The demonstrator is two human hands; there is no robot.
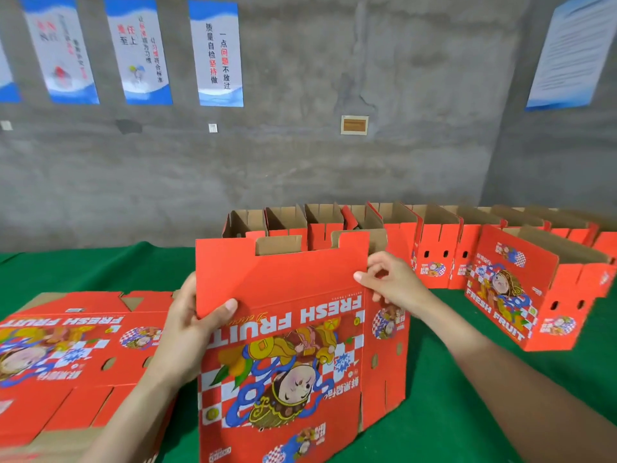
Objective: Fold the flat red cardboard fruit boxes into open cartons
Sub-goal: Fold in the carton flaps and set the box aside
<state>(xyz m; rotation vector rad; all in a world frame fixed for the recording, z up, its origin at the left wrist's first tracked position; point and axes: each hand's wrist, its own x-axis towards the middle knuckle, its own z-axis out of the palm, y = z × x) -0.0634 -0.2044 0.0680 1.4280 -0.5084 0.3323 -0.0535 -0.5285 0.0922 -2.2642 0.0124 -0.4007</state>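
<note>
**Box up on edge, side panel starting to swing**

The box (283, 295) stands upright on the green table (450, 379), printed face toward the person, picture and "FRESH FRUIT" lettering upside down. The hands are apart, one on each side of it. The left hand (190, 332) grips the box's left edge, thumb flat on the red front and fingers wrapped out of sight behind. The right hand (390, 282) pinches the upper right corner, just where the front meets the side panel (384, 355), which angles away from the front.

Left of the box lies the stack of flat boxes (66, 345). Behind the box runs a row of open cartons (367, 225), and one more carton (521, 289) sits tilted to its right.

Now the dangers. The right hand holds only a top corner, so a hard pull there could buckle the panel off its crease rather than fold it square. The lower half of the box is unsupported and may skid on the cloth if the left grip loosens. And the row behind stands close: a wide swing of that side panel could knock it over.
</note>
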